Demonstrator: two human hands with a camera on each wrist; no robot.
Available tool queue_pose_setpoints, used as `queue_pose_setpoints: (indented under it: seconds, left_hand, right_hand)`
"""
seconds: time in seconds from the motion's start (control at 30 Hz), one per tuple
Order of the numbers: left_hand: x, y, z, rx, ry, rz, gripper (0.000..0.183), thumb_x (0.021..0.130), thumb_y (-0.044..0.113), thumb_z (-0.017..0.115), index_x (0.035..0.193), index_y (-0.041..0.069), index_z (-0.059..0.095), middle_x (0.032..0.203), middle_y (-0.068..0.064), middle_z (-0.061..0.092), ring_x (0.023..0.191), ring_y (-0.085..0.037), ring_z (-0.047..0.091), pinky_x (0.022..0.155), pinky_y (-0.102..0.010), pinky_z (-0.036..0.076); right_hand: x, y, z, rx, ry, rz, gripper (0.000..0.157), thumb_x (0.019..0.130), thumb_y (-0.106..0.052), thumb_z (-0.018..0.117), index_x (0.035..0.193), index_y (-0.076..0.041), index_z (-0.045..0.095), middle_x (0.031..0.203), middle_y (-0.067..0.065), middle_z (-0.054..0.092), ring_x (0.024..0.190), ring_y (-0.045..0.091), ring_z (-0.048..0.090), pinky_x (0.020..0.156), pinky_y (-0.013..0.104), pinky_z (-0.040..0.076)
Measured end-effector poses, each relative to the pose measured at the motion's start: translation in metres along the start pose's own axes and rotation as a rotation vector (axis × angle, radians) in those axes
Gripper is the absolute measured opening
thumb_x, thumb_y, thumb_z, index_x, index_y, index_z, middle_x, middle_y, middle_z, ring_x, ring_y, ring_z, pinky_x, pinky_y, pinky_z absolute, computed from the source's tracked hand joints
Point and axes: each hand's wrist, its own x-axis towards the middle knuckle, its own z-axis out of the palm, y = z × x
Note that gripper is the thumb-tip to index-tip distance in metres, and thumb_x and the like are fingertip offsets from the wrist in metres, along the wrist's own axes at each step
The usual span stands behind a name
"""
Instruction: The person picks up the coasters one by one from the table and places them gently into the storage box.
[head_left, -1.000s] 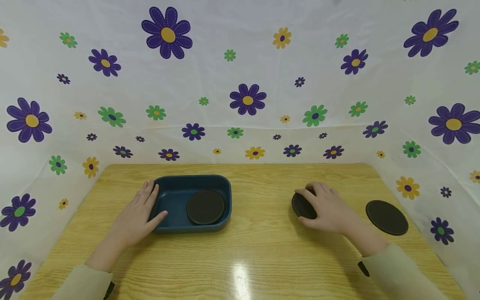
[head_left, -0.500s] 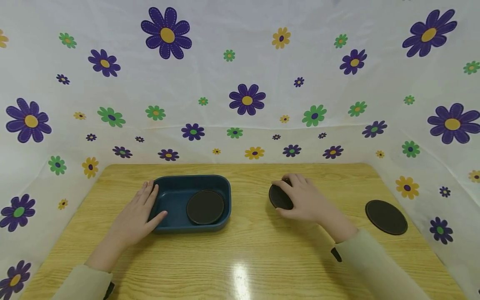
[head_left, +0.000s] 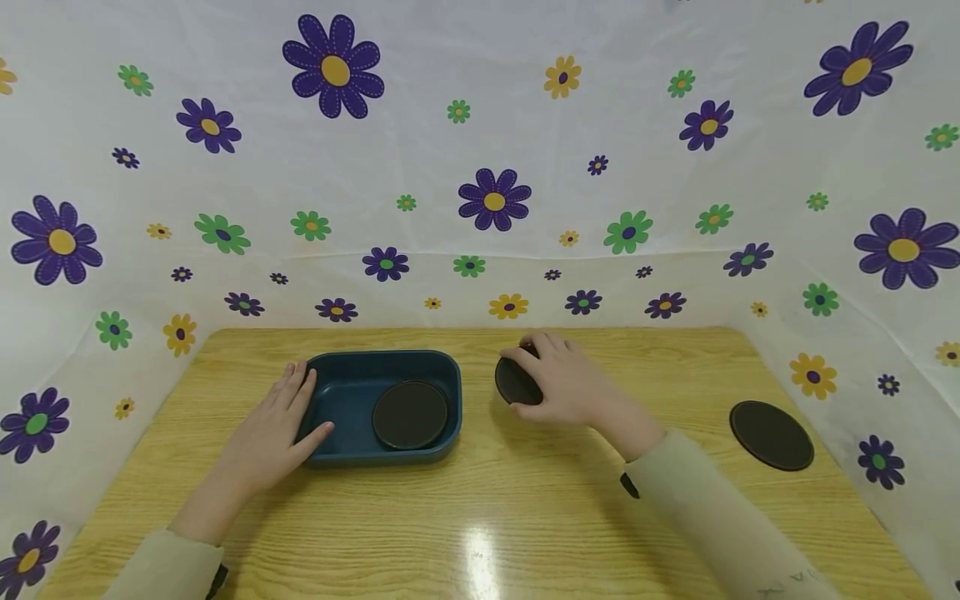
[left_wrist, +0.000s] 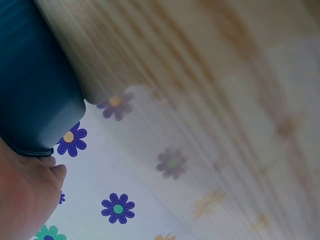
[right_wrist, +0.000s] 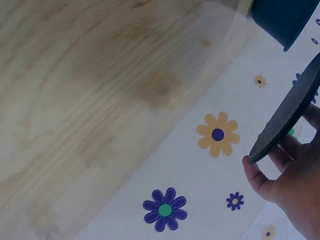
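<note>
Fingers of the right hand (head_left: 567,385) pinch a round black leather coaster (head_left: 516,382), carried leftward since earlier, now just beside the dark blue plastic tray (head_left: 352,455) rim. Left hand (head_left: 264,440) stays flat against the tray's left wall.

On the table (head_left: 525,500) the tray (head_left: 352,454) sits left with one disc (head_left: 410,414) inside, the left hand (head_left: 266,437) against its left wall, the right hand (head_left: 570,387) holding a second disc (head_left: 513,383) just right of it, and a third disc (head_left: 772,434) far right.
</note>
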Motion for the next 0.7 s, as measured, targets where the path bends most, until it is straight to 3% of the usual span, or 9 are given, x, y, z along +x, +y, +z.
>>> queue_pose_setpoints:
  seconds: [0.7]
  left_hand:
    - [0.001,0.001,-0.002,-0.002,-0.002,0.009,0.091,0.106,0.052,0.057,0.166,-0.008,0.023,0.174,-0.030,0.018,0.164,-0.047,0.015,0.131,-0.064,0.024]
  right_hand:
    - [0.048,-0.047,0.004,-0.104,-0.065,-0.180,0.079,0.090,-0.065,0.067,0.157,-0.027,0.048,0.152,0.013,0.049,0.138,0.032,0.048,0.109,0.052,0.048]
